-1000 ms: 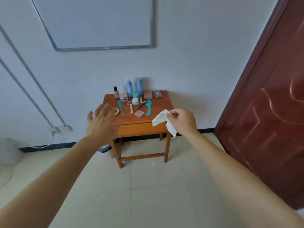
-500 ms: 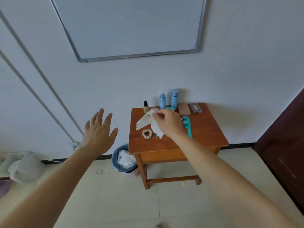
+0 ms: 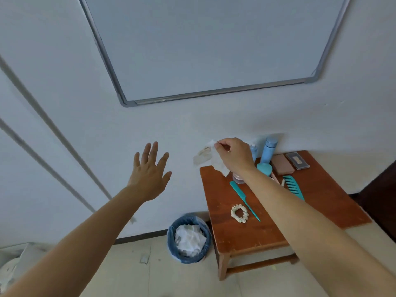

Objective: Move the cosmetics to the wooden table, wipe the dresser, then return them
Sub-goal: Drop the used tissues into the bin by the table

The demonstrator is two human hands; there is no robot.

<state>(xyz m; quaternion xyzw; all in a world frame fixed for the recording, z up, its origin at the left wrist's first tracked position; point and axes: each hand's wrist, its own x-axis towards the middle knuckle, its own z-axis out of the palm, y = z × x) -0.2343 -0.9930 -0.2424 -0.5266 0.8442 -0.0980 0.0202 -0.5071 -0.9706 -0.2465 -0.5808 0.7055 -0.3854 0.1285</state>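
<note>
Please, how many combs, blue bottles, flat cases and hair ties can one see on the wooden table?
Combs: 2
Blue bottles: 2
Flat cases: 2
Hair ties: 1
Total: 7 in view

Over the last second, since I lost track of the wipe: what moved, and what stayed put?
The right hand, pinching the white wipe throughout, swung from the wooden table's front edge to above its far left corner. The view closed in, bringing the bin into clear sight. The left hand stayed open and raised; the scrunchie and tail comb stayed put.
</note>
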